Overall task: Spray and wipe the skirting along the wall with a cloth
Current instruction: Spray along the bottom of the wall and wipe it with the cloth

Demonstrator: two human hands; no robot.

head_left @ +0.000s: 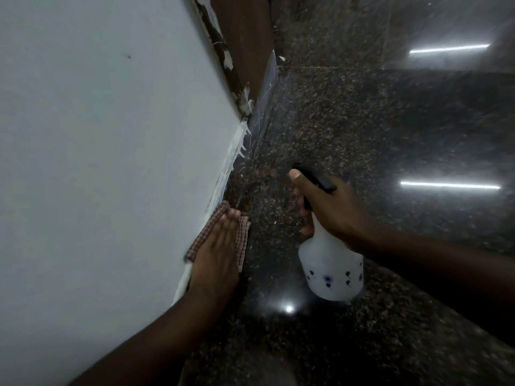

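Most of the cloth (242, 238) lay hidden under the left hand (216, 253), pressed flat with fingers together against the skirting (252, 135), while the right hand (331, 213) gripped the frosted bottle (333, 270) just beside, its contents impossible to make out.

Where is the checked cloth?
The checked cloth is low on the left, pressed flat against the skirting under the left hand.
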